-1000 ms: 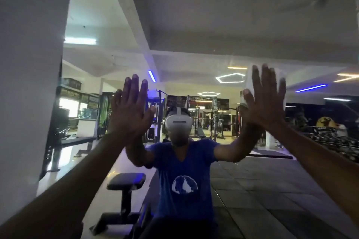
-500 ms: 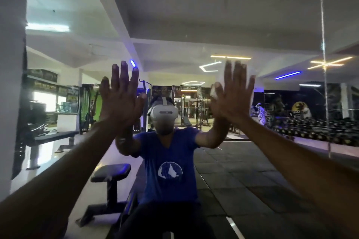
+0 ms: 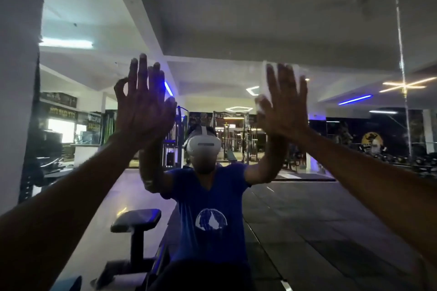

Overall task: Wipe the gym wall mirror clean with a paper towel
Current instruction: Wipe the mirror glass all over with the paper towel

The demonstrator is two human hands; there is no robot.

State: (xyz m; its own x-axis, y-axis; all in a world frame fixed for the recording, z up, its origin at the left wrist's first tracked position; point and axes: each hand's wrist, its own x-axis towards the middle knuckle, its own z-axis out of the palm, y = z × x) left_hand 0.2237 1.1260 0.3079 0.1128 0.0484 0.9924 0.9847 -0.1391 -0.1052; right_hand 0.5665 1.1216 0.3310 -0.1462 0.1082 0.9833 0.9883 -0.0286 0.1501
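Up against the big glass gym wall mirror (image 3: 236, 30), both hands are raised flat with the fingers straight and spread. Right hand (image 3: 283, 106) is pressing a white folded paper towel (image 3: 268, 82) onto the glass, fingers laid out over it, not curled around it; you can see the towel's white edge poking out above the fingertips and to the left of the palm, near the thumb. Left hand (image 3: 144, 104) is bare, open palm toward the mirror at about the same height, well apart from the right one; can't really tell if it's actually touching the glass. Between the two hands, lower down, the reflection shows the person in a blue t-shirt with a white round logo (image 3: 211, 210) wearing a white headset (image 3: 203, 146), arms up to match. Below the left hand there's a small black padded gym bench (image 3: 136, 220) in the reflection, standing on the pale floor. Off to the right of the right hand a thin vertical mirror seam (image 3: 402, 66) runs down the glass, with a blue strip light (image 3: 354, 99) reflected just left of it. Whole scene is pretty dim.
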